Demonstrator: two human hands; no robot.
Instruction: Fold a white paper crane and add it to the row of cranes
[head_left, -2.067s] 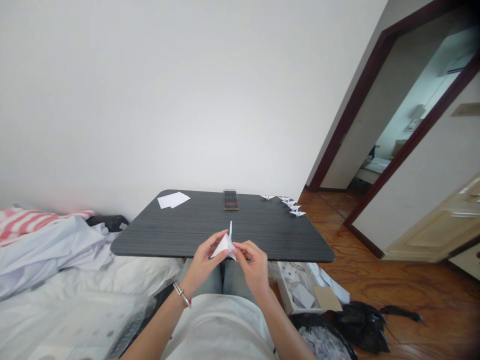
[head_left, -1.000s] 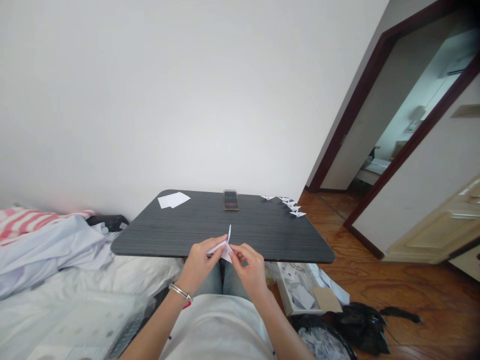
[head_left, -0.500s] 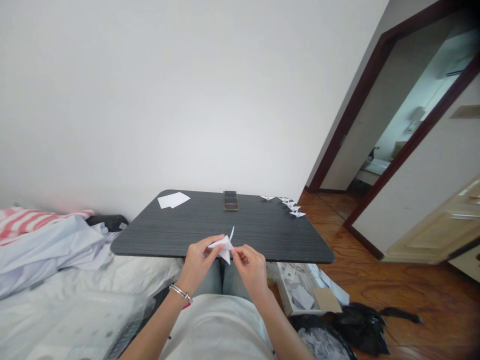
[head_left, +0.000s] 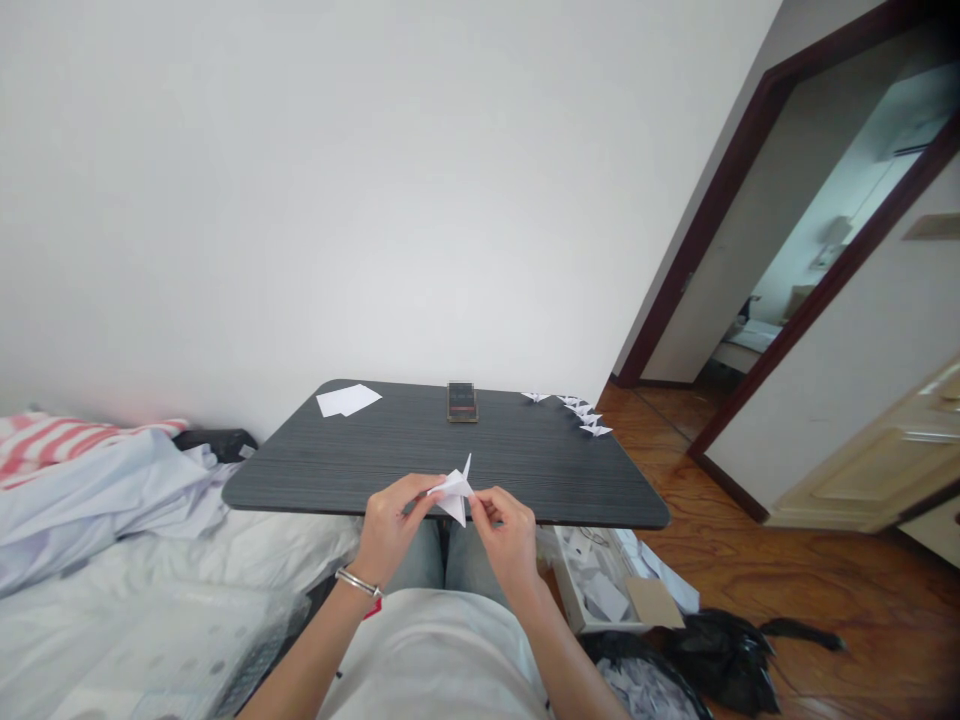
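A white folded paper crane (head_left: 454,490) is held over the front edge of the dark table (head_left: 360,450), one thin point sticking up and another hanging down. My left hand (head_left: 395,520) pinches its left wing between thumb and fingers. On the other side, my right hand (head_left: 504,525) grips the paper's right tip with thumb and forefinger. Several finished white paper cranes (head_left: 583,415) stand in a row at the table's back right, and one more crane (head_left: 535,397) sits a little to their left.
White paper sheets (head_left: 349,400) lie at the table's back left, and a phone (head_left: 462,402) rests at the back middle. A bed with rumpled cloth (head_left: 112,490) is on the left. Right of my legs are a box of papers (head_left: 600,590) and black bags (head_left: 724,655).
Both hands and the paper crane have shifted slightly to the right. My left fingers sit further back on the wing, and more of the crane's body shows.
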